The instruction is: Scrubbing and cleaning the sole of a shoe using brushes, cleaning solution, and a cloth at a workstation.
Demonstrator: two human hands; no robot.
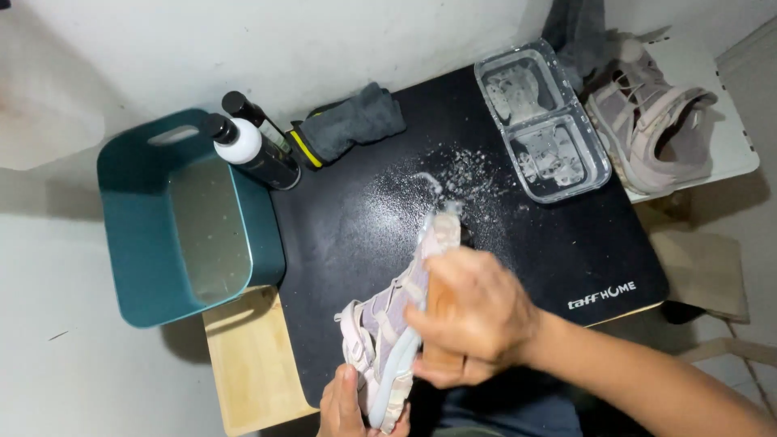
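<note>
My left hand (348,409) grips the heel end of a pale lilac and beige sneaker (388,316), which lies on its side over the black mat (356,235). My right hand (473,316) is closed on a wooden-handled brush (439,303) and presses it against the shoe's light sole. The brush head is hidden under my fingers. White foam specks are scattered on the mat just beyond the shoe's toe.
A teal plastic tub (162,235) sits at the left, with two dark bottles (255,150) and a grey cloth (352,121) behind the mat. A clear two-compartment tray (542,121) of foamy water stands at the back right, beside the second sneaker (651,121) on a white surface.
</note>
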